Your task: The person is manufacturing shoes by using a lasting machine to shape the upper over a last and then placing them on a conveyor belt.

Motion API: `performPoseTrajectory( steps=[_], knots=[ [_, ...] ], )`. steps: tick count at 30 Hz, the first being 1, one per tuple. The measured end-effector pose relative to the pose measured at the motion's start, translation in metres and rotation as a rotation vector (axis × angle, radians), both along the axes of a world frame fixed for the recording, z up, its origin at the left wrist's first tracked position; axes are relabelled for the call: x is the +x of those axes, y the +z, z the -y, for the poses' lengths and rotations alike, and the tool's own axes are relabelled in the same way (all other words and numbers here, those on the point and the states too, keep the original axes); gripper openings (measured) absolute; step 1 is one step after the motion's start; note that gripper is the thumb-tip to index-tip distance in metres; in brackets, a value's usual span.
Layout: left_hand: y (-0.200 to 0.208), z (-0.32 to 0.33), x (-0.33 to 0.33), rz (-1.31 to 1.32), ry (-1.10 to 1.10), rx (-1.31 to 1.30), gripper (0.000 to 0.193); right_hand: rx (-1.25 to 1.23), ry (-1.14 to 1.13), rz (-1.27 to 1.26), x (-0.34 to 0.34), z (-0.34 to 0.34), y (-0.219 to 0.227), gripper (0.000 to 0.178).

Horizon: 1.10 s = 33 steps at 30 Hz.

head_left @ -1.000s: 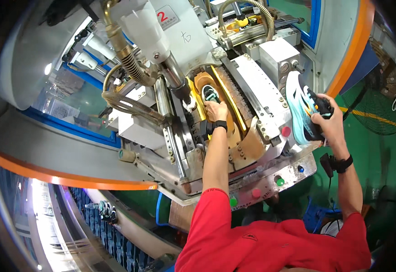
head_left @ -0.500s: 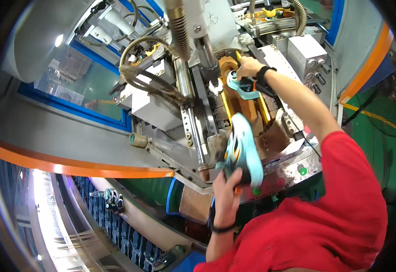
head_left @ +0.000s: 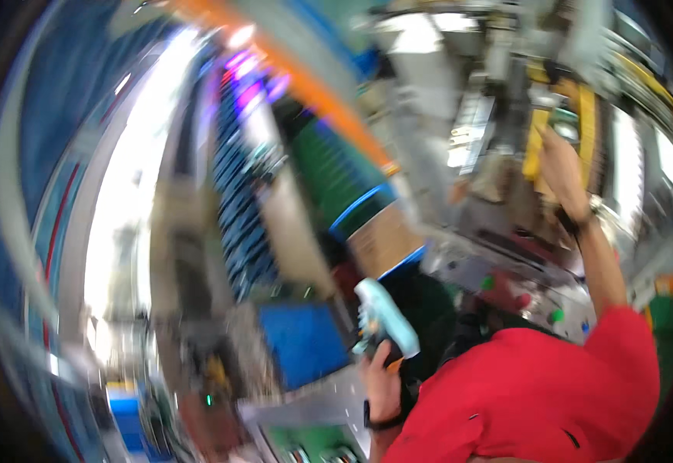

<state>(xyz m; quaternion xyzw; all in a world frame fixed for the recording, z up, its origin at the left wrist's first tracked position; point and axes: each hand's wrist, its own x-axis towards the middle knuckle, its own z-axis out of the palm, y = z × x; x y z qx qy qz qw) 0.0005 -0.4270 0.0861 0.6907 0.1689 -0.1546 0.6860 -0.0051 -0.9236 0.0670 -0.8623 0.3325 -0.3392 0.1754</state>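
Note:
Low in the middle, my left hand [head_left: 382, 386] is closed around a sneaker [head_left: 390, 316] with a pale aqua sole and a darker heel end. The shoe hangs in front of my body, away from the machine. My right arm reaches forward to the pressing machine [head_left: 498, 166], where my right hand [head_left: 564, 174] lies between two yellow bars [head_left: 585, 127]. Just beyond its fingers a small teal patch [head_left: 564, 122] shows, too blurred to name. Motion smears the right fingers, so their grip is unclear.
On the left runs a conveyor with a dark blue ridged belt [head_left: 236, 201]. An orange machine edge [head_left: 313, 96] slants above it. A brown board or box [head_left: 382, 241] and a blue panel [head_left: 301, 347] lie nearer me. Green buttons [head_left: 556, 316] line the machine's front.
My view has swung left, so the machine now sits at the upper right. The sneaker in my left hand has moved back from the machine toward my body. My right hand stays at the machine.

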Motion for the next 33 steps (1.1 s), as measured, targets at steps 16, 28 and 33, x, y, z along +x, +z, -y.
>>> performPoseTrajectory(
  steps=[16, 28, 33],
  knots=[
    [-0.077, -0.170, -0.116, -0.214, 0.804, -0.337, 0.033, -0.002, 0.661, -0.036, -0.007, -0.188, -0.211, 0.011],
    [-0.236, -0.473, -0.138, -0.143, 1.411, 0.056, 0.043, -0.077, 1.322, 0.334, 0.259, -0.536, 0.194, 0.022],
    [-0.286, -0.574, -0.148, -0.179, 1.289, 0.565, 0.052, -0.420, 1.427, 0.288, 0.425, -0.727, 0.278, 0.047]
  ],
)
